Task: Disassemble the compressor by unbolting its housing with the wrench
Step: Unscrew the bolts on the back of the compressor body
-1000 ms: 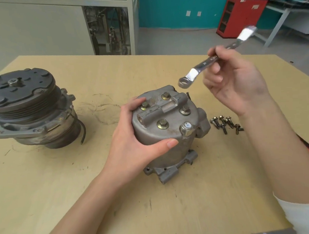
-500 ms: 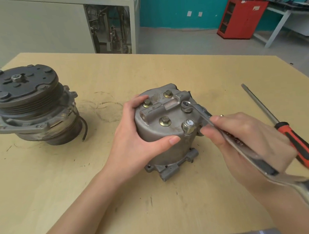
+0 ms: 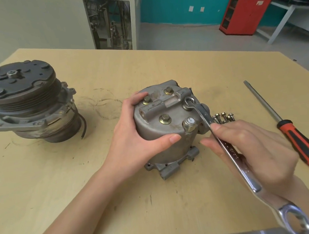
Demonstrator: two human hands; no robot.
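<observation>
A grey metal compressor housing (image 3: 162,145) stands upright at the table's middle, with several brass-coloured bolts on its top face. My left hand (image 3: 133,141) grips its left side, thumb across the front. A chrome ring wrench (image 3: 230,155) runs from the top right bolt down toward me. Its small ring end sits over that bolt. My right hand (image 3: 251,150) holds the wrench shaft, fingers curled round it.
A second compressor with a black pulley clutch (image 3: 26,101) stands at the left. Several loose bolts (image 3: 222,117) lie right of the housing. A screwdriver with a red and black handle (image 3: 292,137) lies at the right. The wooden table (image 3: 63,176) ends close to me.
My right hand brought the wrench down from the air and set its ring end on the housing's top right bolt. The left hand kept its grip on the housing.
</observation>
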